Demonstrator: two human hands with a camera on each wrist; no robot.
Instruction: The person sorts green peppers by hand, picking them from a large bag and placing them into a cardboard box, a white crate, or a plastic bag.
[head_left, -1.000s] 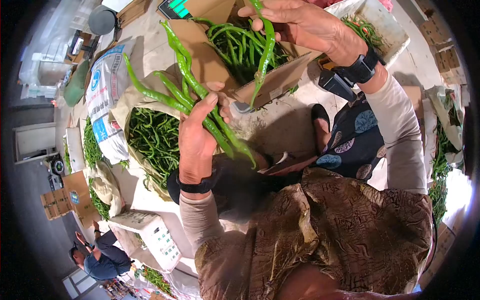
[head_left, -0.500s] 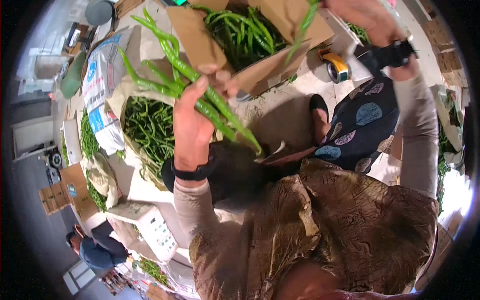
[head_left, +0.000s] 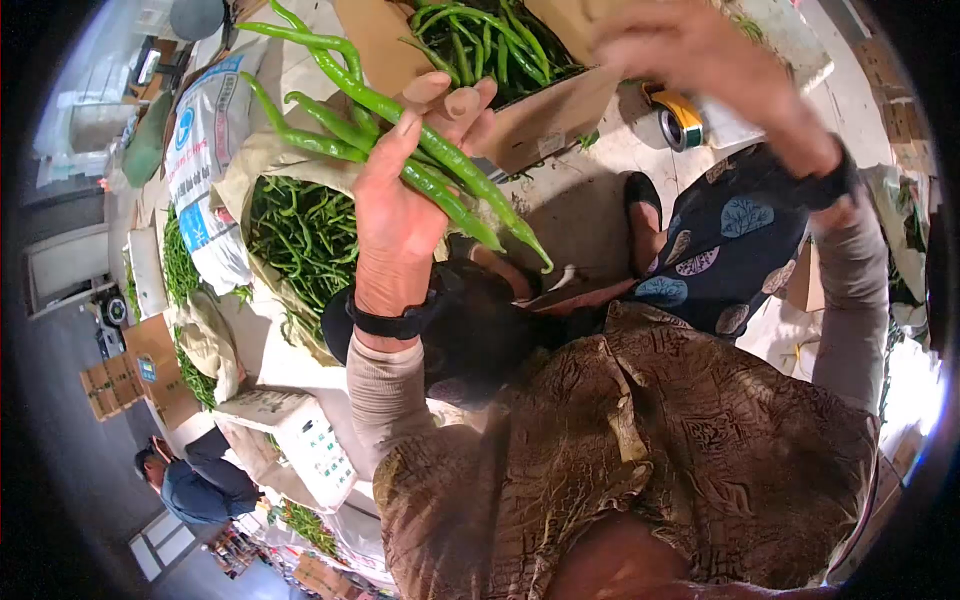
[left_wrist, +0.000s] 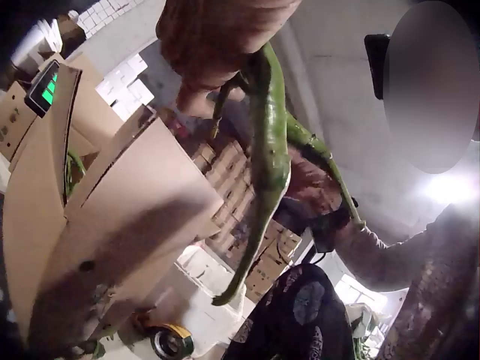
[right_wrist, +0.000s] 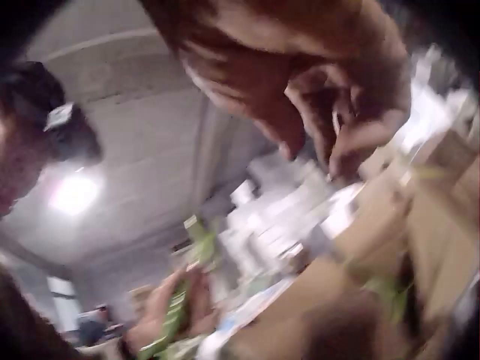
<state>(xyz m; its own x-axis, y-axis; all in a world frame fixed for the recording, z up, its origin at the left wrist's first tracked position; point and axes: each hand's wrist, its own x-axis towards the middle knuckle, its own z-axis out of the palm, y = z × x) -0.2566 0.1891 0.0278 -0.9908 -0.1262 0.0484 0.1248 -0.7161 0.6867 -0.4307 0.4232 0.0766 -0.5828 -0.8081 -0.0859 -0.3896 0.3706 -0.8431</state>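
Observation:
My left hand (head_left: pixel 410 190) holds several long green chili peppers (head_left: pixel 358 95) across its palm under the thumb. Their stems point to the far left and the tips toward my lap. In the left wrist view one pepper (left_wrist: pixel 270 161) hangs down from the fingers. The right hand (head_left: pixel 700 60), blurred in the head view, is over the near right side of a cardboard box (head_left: pixel 545 120). Nothing shows in its loosely bent fingers in the right wrist view. Inside the box lie more green peppers (head_left: pixel 480 45).
An open sack of green peppers (head_left: pixel 300 235) stands left of my left hand, beside a printed white sack (head_left: pixel 205 165). A yellow tape roll (head_left: pixel 680 118) lies right of the box, by a white crate (head_left: pixel 810 65). Another person (head_left: pixel 205 490) sits at the far lower left.
The right hand carried a single pepper rightward from above the box; now that pepper is out of the hand, which has come back leftward. The left hand keeps its peppers.

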